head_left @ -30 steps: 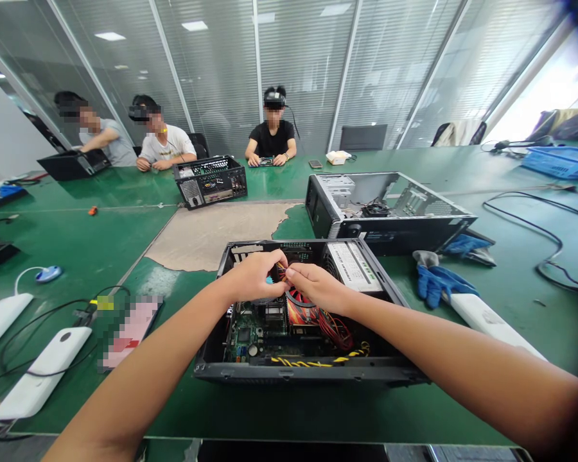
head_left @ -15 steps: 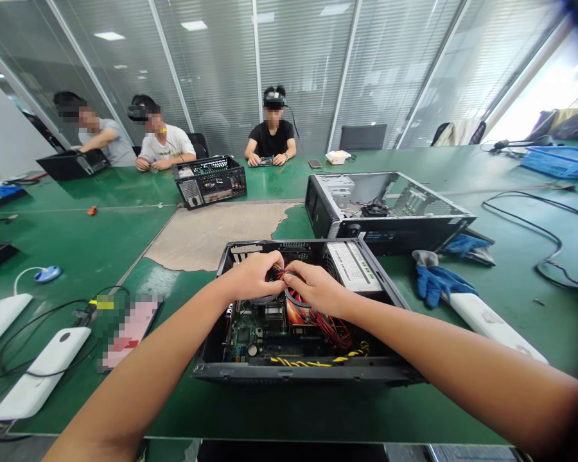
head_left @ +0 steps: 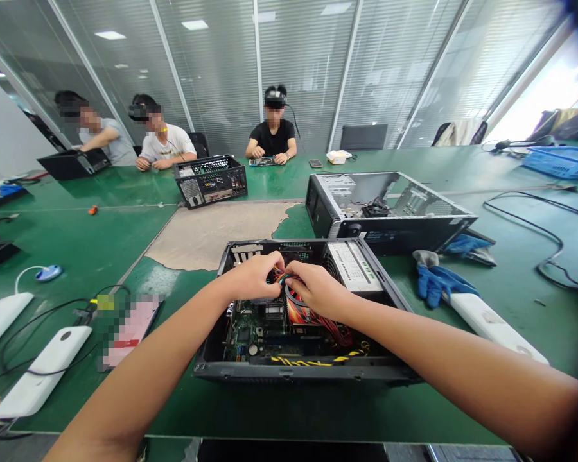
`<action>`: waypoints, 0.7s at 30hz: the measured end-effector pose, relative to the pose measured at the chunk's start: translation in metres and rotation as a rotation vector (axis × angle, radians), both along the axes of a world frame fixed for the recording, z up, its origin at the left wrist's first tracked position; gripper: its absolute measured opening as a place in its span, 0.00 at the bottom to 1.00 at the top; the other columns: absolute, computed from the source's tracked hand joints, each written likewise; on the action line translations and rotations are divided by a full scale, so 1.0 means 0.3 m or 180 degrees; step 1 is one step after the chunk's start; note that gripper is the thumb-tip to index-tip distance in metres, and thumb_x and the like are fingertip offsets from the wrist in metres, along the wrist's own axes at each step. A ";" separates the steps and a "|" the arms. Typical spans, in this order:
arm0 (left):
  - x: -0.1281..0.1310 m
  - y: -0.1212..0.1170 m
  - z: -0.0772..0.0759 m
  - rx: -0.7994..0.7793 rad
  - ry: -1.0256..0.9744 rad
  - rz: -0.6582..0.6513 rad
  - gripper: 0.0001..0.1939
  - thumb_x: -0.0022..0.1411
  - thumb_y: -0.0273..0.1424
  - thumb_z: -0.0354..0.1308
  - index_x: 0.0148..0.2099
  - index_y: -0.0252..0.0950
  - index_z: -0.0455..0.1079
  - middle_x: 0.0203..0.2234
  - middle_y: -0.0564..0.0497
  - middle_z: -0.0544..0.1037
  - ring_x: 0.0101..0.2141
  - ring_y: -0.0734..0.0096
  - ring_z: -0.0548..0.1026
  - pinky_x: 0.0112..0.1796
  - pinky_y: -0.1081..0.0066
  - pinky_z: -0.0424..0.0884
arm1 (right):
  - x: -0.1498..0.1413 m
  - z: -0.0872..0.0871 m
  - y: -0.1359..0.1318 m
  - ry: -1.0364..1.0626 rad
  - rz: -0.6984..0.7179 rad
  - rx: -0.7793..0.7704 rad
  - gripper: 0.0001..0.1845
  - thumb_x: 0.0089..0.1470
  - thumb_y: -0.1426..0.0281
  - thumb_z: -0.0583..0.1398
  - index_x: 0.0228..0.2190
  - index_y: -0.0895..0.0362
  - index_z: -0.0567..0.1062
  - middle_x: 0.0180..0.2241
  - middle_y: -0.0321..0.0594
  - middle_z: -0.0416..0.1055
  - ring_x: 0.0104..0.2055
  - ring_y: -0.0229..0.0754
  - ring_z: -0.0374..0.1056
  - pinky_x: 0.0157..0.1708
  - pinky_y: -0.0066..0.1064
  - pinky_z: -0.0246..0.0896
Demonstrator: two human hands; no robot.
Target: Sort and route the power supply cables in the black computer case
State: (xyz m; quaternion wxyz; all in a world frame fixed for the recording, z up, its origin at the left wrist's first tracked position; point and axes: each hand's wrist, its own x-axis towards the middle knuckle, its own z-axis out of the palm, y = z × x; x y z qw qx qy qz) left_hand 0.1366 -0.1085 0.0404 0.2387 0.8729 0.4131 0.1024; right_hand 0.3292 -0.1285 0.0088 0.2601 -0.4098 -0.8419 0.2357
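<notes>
An open black computer case (head_left: 308,372) lies on its side in front of me. My left hand (head_left: 257,276) and my right hand (head_left: 315,285) meet over its inside, both closed on a bundle of thin coloured cables (head_left: 282,277). Their fingertips are close together, and the cables' ends are hidden. Under my hands are a cooling fan with a red and orange base (head_left: 296,313) and a green motherboard (head_left: 243,337). A power supply with a white label (head_left: 350,266) fills the far right corner. Red cables (head_left: 334,330) and a yellow-and-black twisted cable (head_left: 318,361) run through the case.
Behind my case stands a larger open computer case (head_left: 390,224); another case (head_left: 210,183) is farther left. Blue gloves (head_left: 438,282) and a white power strip (head_left: 496,327) lie to the right. A phone (head_left: 132,330) and white power strip (head_left: 43,372) lie left. Several people sit opposite.
The cables between my fingertips have shifted, and more of their blue and orange strands show. My hands stay almost in place. The person opposite has moved a hand slightly.
</notes>
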 end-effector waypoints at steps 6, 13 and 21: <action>-0.002 0.001 -0.002 0.0006 0.0100 -0.0093 0.17 0.48 0.31 0.54 0.43 0.37 0.62 0.32 0.51 0.72 0.30 0.69 0.67 0.31 0.70 0.59 | 0.000 0.027 -0.005 -0.0085 0.0122 -0.0161 0.08 0.59 0.75 0.53 0.33 0.58 0.72 0.28 0.38 0.69 0.30 0.38 0.63 0.34 0.30 0.55; -0.001 -0.003 0.003 -0.0005 0.0189 -0.0075 0.15 0.53 0.34 0.53 0.43 0.38 0.62 0.30 0.51 0.71 0.29 0.69 0.66 0.30 0.70 0.58 | 0.003 0.028 -0.001 -0.0044 0.0023 -0.0281 0.12 0.59 0.75 0.53 0.37 0.58 0.76 0.32 0.40 0.75 0.33 0.40 0.68 0.37 0.32 0.58; -0.002 -0.002 0.002 0.0135 0.0211 -0.0052 0.15 0.56 0.39 0.54 0.44 0.37 0.63 0.29 0.51 0.72 0.29 0.68 0.66 0.30 0.70 0.57 | 0.010 0.013 0.011 0.0011 -0.0245 -0.0147 0.12 0.56 0.74 0.56 0.36 0.56 0.80 0.33 0.42 0.76 0.36 0.43 0.70 0.41 0.34 0.61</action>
